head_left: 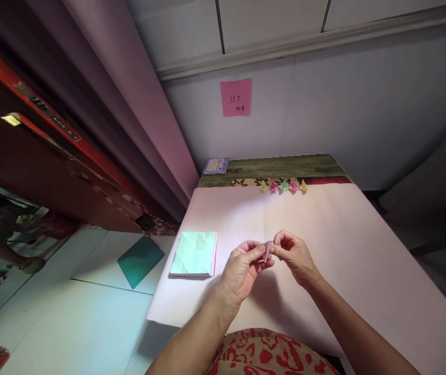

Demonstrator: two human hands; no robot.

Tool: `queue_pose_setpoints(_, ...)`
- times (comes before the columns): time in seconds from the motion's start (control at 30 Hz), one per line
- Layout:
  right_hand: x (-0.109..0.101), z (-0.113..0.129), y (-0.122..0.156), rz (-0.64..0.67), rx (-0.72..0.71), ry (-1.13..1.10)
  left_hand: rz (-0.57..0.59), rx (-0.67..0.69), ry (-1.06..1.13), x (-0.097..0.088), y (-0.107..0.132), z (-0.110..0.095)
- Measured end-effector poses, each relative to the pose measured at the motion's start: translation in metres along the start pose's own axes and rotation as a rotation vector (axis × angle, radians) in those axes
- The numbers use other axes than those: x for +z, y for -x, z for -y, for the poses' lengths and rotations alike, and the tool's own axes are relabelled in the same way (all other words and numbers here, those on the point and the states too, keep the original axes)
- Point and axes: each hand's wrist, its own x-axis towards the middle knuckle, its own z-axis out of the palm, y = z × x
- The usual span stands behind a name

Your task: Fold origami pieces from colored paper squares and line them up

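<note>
A small folded piece of pink paper (267, 251) is held above the table between both hands. My left hand (244, 263) pinches it from the left, thumb on top and fingers curled beneath. From the right, my right hand (293, 255) grips its edge between thumb and index finger, the other fingers bent. To the left of my hands lies a stack of square paper (194, 252), pale green on top with pink edges below. Along the far side of the cover sits a row of several small folded paper pieces (284, 186) in yellow, pink and green.
A pale pink cover (324, 224) lies over the wood-patterned table (281, 165). At the back left corner is a small printed packet (216, 166). A pink note (236, 98) is stuck to the wall. A dark green sheet (140, 261) lies on the tiled floor, beside a red door.
</note>
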Motion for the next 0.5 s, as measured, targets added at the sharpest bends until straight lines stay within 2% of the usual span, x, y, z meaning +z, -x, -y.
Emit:
queue_pose_setpoints(0.07, 0.002, 0.005, 0.004, 0.016, -0.034, 0.039, -0.031, 0.126, -0.066, -0.002, -0.002, 0.001)
queue_pose_setpoints(0.2, 0.002, 0.018, 0.008, 0.163, 0.003, 0.079, -0.062, 0.338, -0.318, -0.003, -0.006, -0.001)
queue_pose_setpoints(0.3, 0.000, 0.025, 0.006, 0.224, 0.032, 0.161, -0.072, 0.394, -0.471, -0.003, -0.007, -0.005)
queue_pose_setpoints(0.5, -0.009, 0.028, -0.001, 0.317, 0.001, 0.316, -0.052, 0.470, -0.810, -0.003, -0.005, -0.018)
